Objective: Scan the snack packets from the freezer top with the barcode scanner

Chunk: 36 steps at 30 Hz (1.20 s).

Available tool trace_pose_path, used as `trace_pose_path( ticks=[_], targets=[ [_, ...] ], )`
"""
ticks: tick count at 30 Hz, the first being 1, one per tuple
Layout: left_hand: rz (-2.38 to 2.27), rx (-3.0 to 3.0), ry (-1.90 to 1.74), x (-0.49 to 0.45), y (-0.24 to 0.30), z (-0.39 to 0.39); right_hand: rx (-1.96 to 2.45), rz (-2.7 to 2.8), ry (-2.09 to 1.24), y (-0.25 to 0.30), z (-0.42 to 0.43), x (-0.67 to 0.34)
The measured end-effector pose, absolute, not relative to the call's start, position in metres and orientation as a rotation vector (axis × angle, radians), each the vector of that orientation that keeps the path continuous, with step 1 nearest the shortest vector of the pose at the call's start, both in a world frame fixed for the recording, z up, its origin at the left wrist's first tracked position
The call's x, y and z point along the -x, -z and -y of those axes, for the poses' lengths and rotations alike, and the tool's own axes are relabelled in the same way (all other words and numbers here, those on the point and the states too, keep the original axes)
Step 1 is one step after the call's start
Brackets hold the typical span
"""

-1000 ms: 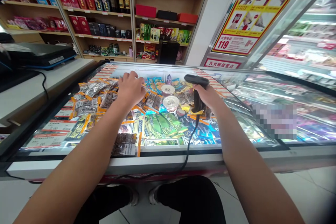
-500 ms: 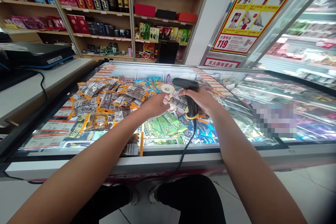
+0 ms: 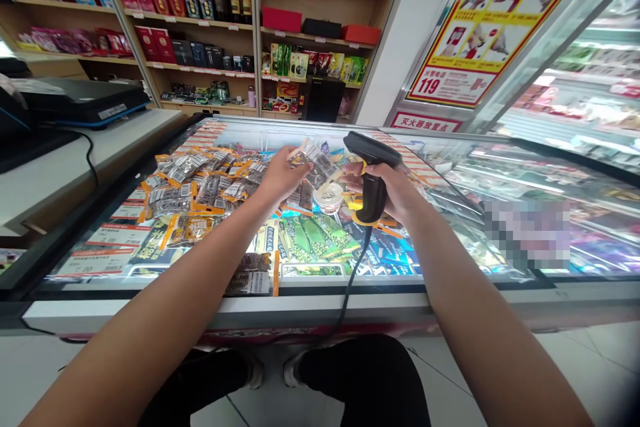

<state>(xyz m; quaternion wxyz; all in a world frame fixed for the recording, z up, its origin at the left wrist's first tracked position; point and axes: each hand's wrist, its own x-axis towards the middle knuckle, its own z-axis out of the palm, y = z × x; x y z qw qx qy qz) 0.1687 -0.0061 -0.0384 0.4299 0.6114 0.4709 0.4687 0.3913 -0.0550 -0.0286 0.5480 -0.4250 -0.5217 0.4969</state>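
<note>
My left hand (image 3: 284, 175) pinches a small clear snack packet (image 3: 320, 168) with dark contents and a printed label, tilted above the glass. In my right hand (image 3: 396, 191) is a black and yellow barcode scanner (image 3: 374, 190), fingers wrapped round its handle and its head up. The right fingertips are close to the packet's edge; whether they touch it I cannot tell. Below the packet, a round pale-topped item (image 3: 329, 196), its kind unclear, sits between my hands. A heap of orange-edged snack packets (image 3: 200, 190) lies to the left, and one more packet (image 3: 253, 275) near the front edge.
The glass-topped chest freezer (image 3: 150, 305) spans the front, with green bags (image 3: 310, 237) showing under the glass. The scanner's cable (image 3: 353, 280) hangs over the edge. A counter (image 3: 125, 137) with a black device (image 3: 85, 103) stands left; stocked shelves (image 3: 200, 21) rise behind.
My left hand has risen left from the round item and now holds the snack packet. The round item sits lower, nearer me. The scanner has shifted slightly right, and the view has moved a little.
</note>
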Motion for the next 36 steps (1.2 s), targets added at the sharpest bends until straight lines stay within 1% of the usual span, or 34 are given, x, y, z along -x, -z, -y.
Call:
trace_pose_path(
  ticks=[4, 8, 19, 22, 26, 29, 31, 33, 36],
  targets=[
    [-1.277, -1.528, -1.332, -0.150, 0.037, -0.014, 1.117, 1.409, -1.301, 0.028, 0.058, -0.394],
    [-1.320, -1.448, -1.354, -0.143, 0.037, -0.025, 1.184, 1.580, -1.381, 0.027, 0.063, -0.392],
    [-1.393, -1.644, -1.287, -0.141, 0.035, -0.023, 1.253, 1.684, -1.323, 0.024, 0.066, -0.392],
    [-1.526, -1.763, -1.273, -0.130, 0.033, -0.024, 1.302, 1.633, -1.180, 0.026, 0.061, -0.394],
    [-1.788, -1.945, -1.147, -0.109, 0.026, -0.022, 1.548, 1.424, -0.678, 0.032, 0.048, -0.404],
    [-1.995, -2.034, -1.043, -0.100, 0.025, -0.020, 1.833, 1.370, -0.464, 0.035, 0.041, -0.413],
    [-2.101, -2.090, -0.980, -0.102, 0.026, -0.018, 1.974, 1.433, -0.430, 0.036, 0.039, -0.416],
    [-2.091, -2.186, -0.940, -0.110, 0.027, -0.014, 2.018, 1.493, -0.465, 0.037, 0.038, -0.417],
    [-1.819, -2.390, -0.913, -0.131, 0.031, -0.003, 1.933, 1.514, -0.589, 0.038, 0.040, -0.414]
  ],
)
